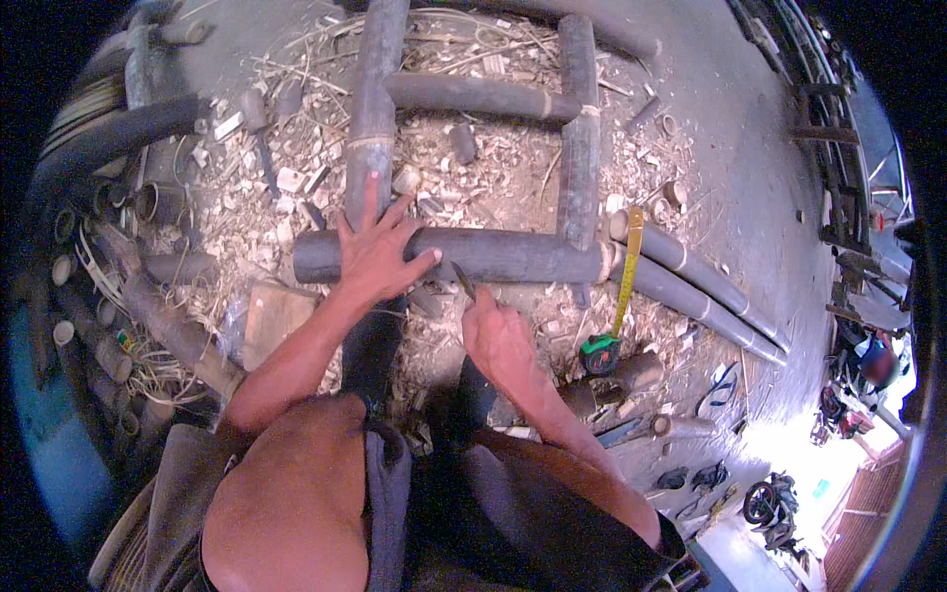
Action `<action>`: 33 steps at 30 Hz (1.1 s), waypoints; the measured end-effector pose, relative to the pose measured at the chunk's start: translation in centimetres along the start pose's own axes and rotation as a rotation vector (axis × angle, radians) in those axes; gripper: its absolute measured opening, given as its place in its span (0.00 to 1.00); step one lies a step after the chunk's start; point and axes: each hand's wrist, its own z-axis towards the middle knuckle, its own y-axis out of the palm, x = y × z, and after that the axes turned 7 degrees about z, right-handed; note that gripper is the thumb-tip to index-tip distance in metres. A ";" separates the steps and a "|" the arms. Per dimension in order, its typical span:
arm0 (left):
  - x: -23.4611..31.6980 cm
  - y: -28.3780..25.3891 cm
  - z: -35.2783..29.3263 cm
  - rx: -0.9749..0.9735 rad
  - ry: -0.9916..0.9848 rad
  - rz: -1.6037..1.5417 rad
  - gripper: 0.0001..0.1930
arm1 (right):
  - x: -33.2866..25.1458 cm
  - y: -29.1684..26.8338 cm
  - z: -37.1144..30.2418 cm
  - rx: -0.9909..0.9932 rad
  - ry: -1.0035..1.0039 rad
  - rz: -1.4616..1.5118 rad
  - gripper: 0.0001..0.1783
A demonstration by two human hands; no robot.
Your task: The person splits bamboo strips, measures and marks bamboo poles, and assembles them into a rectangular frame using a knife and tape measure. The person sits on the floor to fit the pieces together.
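Observation:
A dark bamboo frame lies in front of me, with a near crosspiece [513, 257], a left pole [375, 99], a right pole [580, 168] and a rung [483, 96] between them. My left hand [380, 247] presses with spread fingers where the left pole meets the near crosspiece. A knife [463, 280] is gripped in my right hand [496, 335], its blade angled up and left against or just before the crosspiece's near side. The handle is hidden in my fist. My knees and legs lie below both forearms.
A green tape measure [599, 353] with its yellow blade drawn out lies right of my right hand. Two loose bamboo poles [705, 296] slant away at the right. Wood chips cover the floor. A wooden block [279, 321] and bamboo offcuts [163, 202] lie to the left.

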 end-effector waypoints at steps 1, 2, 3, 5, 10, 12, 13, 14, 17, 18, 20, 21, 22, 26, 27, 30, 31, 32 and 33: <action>0.0 0.0 -0.1 0.060 0.015 0.005 0.30 | 0.1 -0.1 0.5 -0.025 0.021 0.011 0.09; 0.0 0.1 0.0 0.073 0.018 0.010 0.29 | 0.0 0.0 1.1 -0.033 0.041 0.007 0.09; 0.0 0.2 0.1 0.045 0.005 0.008 0.29 | -0.2 0.1 1.4 -0.003 0.021 0.005 0.09; -0.1 0.3 0.2 0.054 0.007 0.020 0.28 | -0.5 0.5 1.9 -0.050 0.076 0.025 0.11; -0.1 0.7 0.2 0.079 0.012 0.036 0.28 | -0.5 1.7 1.2 -0.046 0.064 0.041 0.10; -0.1 0.6 0.1 0.074 0.011 0.028 0.29 | -0.1 1.6 0.6 -0.030 0.003 0.053 0.10; -0.1 0.6 0.1 0.072 0.009 0.027 0.29 | 0.0 1.5 0.2 -0.139 0.032 0.038 0.10; -0.1 0.5 0.0 0.097 0.019 0.034 0.29 | 0.0 1.3 -0.2 -0.201 0.027 0.030 0.10; 0.0 0.3 -0.1 0.105 0.020 0.024 0.30 | -0.1 0.6 -0.5 -0.192 0.074 -0.017 0.10; 0.0 0.3 -0.1 0.096 0.011 0.011 0.30 | -0.2 0.5 -0.6 -0.214 0.124 -0.036 0.11; 0.1 0.4 -0.2 0.048 0.003 0.011 0.29 | -0.3 0.6 0.1 -0.101 0.092 0.050 0.11; 0.1 0.4 0.0 0.078 0.009 0.029 0.29 | -0.3 0.7 0.7 0.037 0.035 0.084 0.11; 0.1 0.4 0.0 0.106 0.015 0.046 0.29 | -0.4 0.9 1.1 0.067 0.050 0.115 0.12; 0.0 0.3 0.0 0.061 0.007 0.038 0.29 | -0.6 1.5 1.4 -0.043 0.084 0.072 0.13; 0.0 0.3 0.1 0.060 0.006 0.036 0.29 | -0.6 1.5 1.1 -0.066 0.091 0.063 0.13; -0.1 0.2 0.1 0.073 0.012 0.021 0.29 | -0.4 1.1 0.0 -0.151 0.092 0.062 0.13; -0.1 0.2 0.2 0.055 0.010 0.031 0.29 | -0.3 1.0 -0.2 -0.183 0.115 0.056 0.13; -0.1 0.2 0.2 0.039 0.006 0.040 0.29 | -0.2 0.9 -0.2 -0.141 0.082 0.088 0.13; -0.1 0.3 0.3 0.077 0.016 0.038 0.29 | -0.1 0.9 0.0 -0.105 0.069 0.106 0.13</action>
